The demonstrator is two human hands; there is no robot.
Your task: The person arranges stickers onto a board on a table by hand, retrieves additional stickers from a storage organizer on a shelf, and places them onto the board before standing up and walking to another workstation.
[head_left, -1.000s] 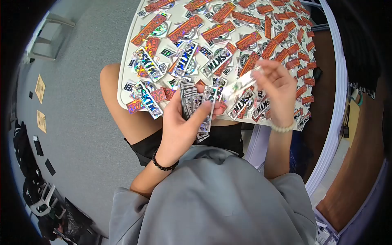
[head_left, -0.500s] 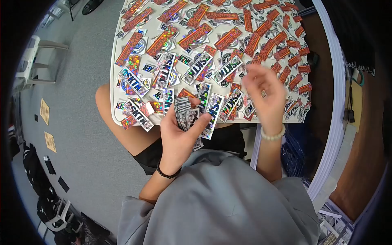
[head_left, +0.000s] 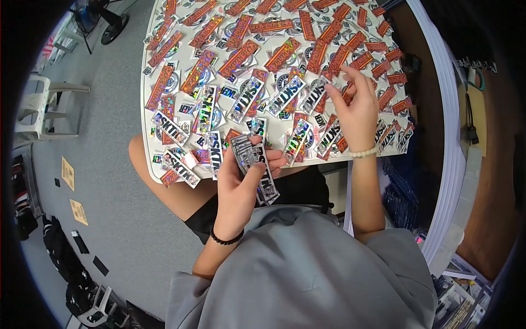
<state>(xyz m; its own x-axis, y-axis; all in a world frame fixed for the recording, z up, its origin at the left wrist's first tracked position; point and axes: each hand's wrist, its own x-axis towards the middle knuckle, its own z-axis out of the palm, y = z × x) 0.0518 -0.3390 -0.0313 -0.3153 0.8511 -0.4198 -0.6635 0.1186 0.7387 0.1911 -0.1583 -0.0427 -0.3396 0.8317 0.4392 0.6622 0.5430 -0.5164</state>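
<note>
My left hand (head_left: pixel 241 186) is closed around a fanned stack of black-and-white stickers (head_left: pixel 246 151), held over the table's near edge. The thumb presses on the top sticker (head_left: pixel 267 183), which has bold black lettering. My right hand (head_left: pixel 356 107) is over the table with thumb and fingers apart. Near its thumb tip lies a lettered silver sticker (head_left: pixel 315 94); whether they touch I cannot tell. Similar shiny stickers, such as one (head_left: pixel 286 96) to its left, lie on top of red-and-orange stickers and round-logo stickers.
The white table (head_left: pixel 147 118) carries many small sticker piles, most topped by a red sticker (head_left: pixel 238 57). A white plastic chair (head_left: pixel 46 107) and a black fan (head_left: pixel 114 27) stand to the left. A white rail (head_left: pixel 438 82) runs along the right.
My right hand has come down to the table, and a lettered sticker now lies by its thumb. My left hand still holds the stack. The view has shifted slightly.
</note>
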